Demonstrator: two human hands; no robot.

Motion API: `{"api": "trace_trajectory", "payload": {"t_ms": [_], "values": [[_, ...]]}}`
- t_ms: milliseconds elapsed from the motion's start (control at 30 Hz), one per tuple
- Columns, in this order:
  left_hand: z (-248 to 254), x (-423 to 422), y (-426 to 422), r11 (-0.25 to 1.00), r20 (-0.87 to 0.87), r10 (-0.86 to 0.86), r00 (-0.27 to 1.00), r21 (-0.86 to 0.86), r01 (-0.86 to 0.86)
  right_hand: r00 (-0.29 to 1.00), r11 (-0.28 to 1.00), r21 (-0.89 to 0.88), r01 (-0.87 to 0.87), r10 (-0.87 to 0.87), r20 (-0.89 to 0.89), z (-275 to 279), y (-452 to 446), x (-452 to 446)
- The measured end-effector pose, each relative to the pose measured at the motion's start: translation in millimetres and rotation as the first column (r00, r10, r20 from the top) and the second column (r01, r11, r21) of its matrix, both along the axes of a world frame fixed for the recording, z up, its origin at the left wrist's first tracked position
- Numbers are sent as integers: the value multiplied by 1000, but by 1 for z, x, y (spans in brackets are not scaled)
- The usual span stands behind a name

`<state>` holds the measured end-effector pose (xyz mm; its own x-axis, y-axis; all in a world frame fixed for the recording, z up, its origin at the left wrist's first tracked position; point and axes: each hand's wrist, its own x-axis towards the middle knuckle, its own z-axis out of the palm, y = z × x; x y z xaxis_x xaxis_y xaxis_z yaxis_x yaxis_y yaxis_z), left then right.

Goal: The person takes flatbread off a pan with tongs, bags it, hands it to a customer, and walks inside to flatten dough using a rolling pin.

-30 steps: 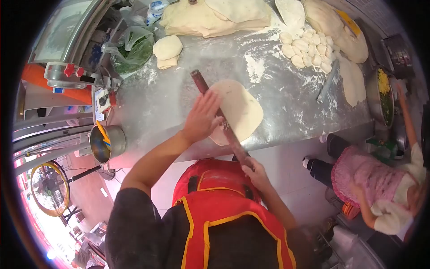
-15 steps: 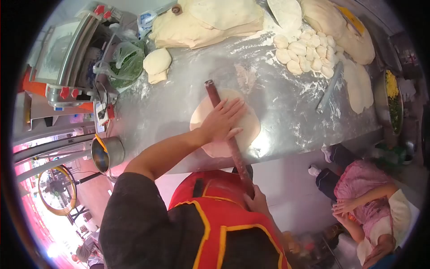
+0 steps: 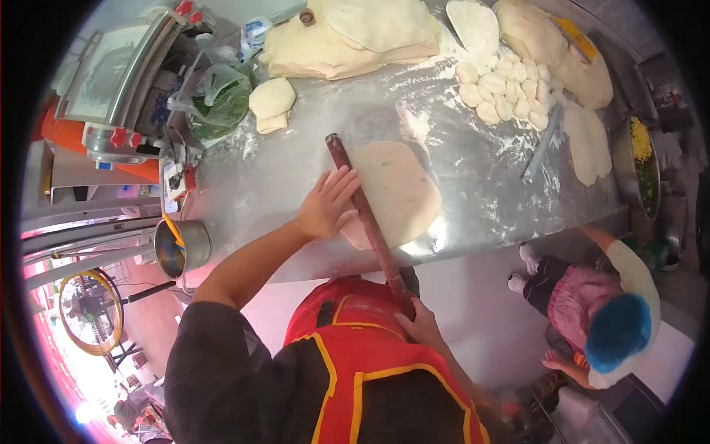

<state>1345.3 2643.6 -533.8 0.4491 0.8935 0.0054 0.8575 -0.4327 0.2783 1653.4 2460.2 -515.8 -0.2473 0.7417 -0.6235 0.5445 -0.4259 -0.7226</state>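
A dark reddish rolling pin (image 3: pixel 369 213) lies slantwise across the left part of a flattened sheet of dough (image 3: pixel 399 189) on the metal table. My left hand (image 3: pixel 325 205) rests against the pin's upper half, its fingers stretched out and not wrapped round the wood. Down by the red apron (image 3: pixel 336 303), my right hand (image 3: pixel 421 325) is closed around the pin's near end; its fingers are partly hidden. The dough sheet is pale, roughly oval, with small darker specks.
Large dough slabs (image 3: pixel 347 41) lie at the back, beside many small dough pieces (image 3: pixel 510 89). A folded dough piece (image 3: pixel 272 103) and a bag of greens (image 3: pixel 220 103) are at left. A metal pot (image 3: pixel 194 244) hangs near the edge. Another person (image 3: pixel 592 311) is at right.
My left hand has slid left off the dough, and the pin's far end has shifted slightly left. More of the dough sheet shows. The other person has leaned forward, one arm reaching to the table.
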Motion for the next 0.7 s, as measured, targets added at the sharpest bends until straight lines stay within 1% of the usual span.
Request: {"api": "trace_trajectory", "payload": {"t_ms": [33, 67, 133, 167, 233, 267, 333, 400, 433, 467, 500, 533, 567, 600, 633, 667, 700], "values": [[4, -1, 3, 1000, -2, -3, 1000, 9, 3, 1000, 1000, 9, -20, 20, -2, 0, -4, -7], [4, 1, 3, 1000, 4, -3, 1000, 11, 3, 1000, 1000, -5, 14, -14, 7, 4, -8, -12], [-6, 51, 32, 993, 149, -65, 987, 107, 49, 996, 996, -23, 81, -81, 35, 10, -8, -19], [-9, 65, 42, 984, 214, -108, 971, 162, 74, 995, 996, 1, 88, -88, 42, 6, -8, -27], [-11, 40, 16, 990, 100, -26, 995, 143, 12, 994, 996, 35, 85, -87, 66, 3, -14, -33], [-9, 17, -1, 991, 30, 11, 999, 134, -15, 985, 998, 50, 23, -31, 167, 4, -16, -42], [-16, -40, -35, 994, 141, -19, 990, 109, 4, 931, 992, 77, -104, 70, 358, 7, -10, -61], [21, -77, -62, 999, 61, -33, 998, 27, 31, 902, 949, 173, -262, 177, 394, 15, 6, -48], [25, -91, -79, 995, 39, 6, 999, 95, -10, 882, 917, 216, -334, 224, 414, 19, 18, -38], [26, -104, -98, 985, 20, 48, 999, 164, -50, 813, 831, 260, -493, 333, 477, 24, 39, -26], [16, -116, -126, 987, 63, 141, 988, 73, -145, 720, 716, 281, -640, 430, 544, 31, 64, -18], [6, -119, -156, 972, 100, 237, 966, -25, -236, 700, 599, 405, -691, 412, 584, 38, 88, -19], [20, -107, -185, 944, 105, 311, 945, 80, -319, 681, 458, 511, -727, 389, 620, 46, 114, -23], [35, -89, -206, 888, 155, 451, 879, 18, -459, 693, 396, 569, -721, 381, 612, 51, 136, -33], [11, -84, -236, 815, 190, 579, 793, -182, -551, 705, 330, 625, -708, 374, 602, 53, 155, -45], [25, -69, -252, 672, 28, 698, 716, -371, -641, 705, 272, 657, -703, 389, 594, 48, 167, -55], [30, -60, -260, 599, 17, 740, 673, -473, -647, 705, 212, 689, -693, 401, 585, 41, 179, -65]]}}
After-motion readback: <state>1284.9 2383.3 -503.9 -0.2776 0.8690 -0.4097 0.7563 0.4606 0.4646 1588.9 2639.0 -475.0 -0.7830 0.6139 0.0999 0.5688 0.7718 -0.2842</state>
